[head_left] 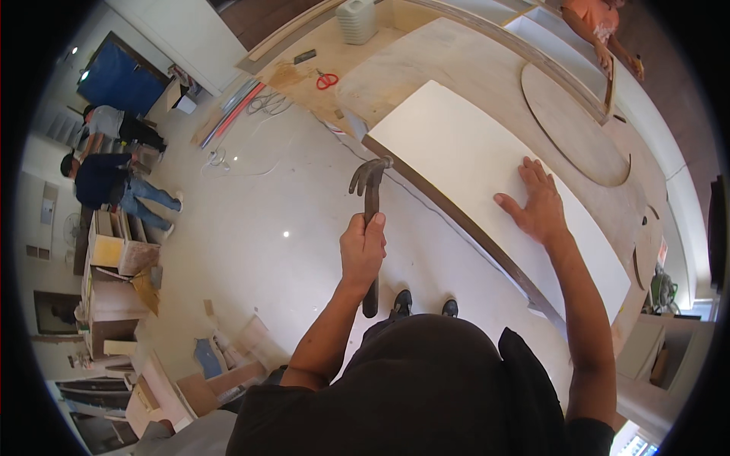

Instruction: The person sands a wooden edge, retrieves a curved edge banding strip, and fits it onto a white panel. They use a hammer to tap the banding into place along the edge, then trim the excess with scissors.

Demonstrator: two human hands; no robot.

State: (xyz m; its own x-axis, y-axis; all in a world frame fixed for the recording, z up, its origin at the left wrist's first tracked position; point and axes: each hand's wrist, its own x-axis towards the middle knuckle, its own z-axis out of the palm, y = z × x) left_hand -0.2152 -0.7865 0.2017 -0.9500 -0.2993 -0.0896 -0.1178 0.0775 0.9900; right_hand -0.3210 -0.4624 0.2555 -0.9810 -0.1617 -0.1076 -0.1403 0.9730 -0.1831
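The left hand (363, 247) wraps its fingers round a hammer (371, 196) beside a white board (449, 144); the right hand (541, 207) lies flat, fingers spread, on the board. Red scissors (327, 80) lie on the bench (430, 57); pale floor (243, 243) spreads leftward.

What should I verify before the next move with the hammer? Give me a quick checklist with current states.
1. Hammer gripped: ok, left hand closed around its handle.
2. Right hand away from the hammer head: ok, spread on the white panel.
3. Scissors off the panel: ok, lying beyond it on the table.
4. Hammer head touching the panel's edge: cannot tell from this angle.
5. Panel fully supported: cannot tell, underside hidden.
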